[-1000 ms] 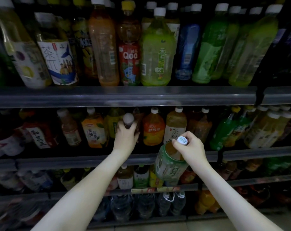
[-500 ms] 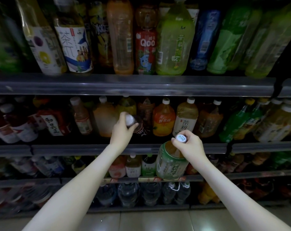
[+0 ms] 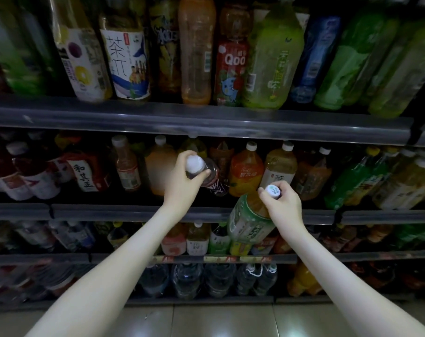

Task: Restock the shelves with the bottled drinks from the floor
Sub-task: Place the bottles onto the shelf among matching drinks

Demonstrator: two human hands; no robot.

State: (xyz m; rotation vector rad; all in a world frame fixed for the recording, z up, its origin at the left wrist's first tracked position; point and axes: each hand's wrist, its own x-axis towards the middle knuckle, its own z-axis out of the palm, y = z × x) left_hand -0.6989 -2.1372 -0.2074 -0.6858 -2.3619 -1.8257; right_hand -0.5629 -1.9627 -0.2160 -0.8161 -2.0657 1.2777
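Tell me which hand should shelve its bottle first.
Left. The left hand has its dark bottle tipped into the second shelf's row. The right hand holds the green-labelled bottle by its cap, hanging lower, across the shelf rail.

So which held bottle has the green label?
The green-label bottle is the one the right hand grips by its white cap, tilted before the shelf edge; the left hand holds a dark bottle.

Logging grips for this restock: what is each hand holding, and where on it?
Left hand grips a dark bottle at its neck; right hand holds a green-labelled bottle by its cap.
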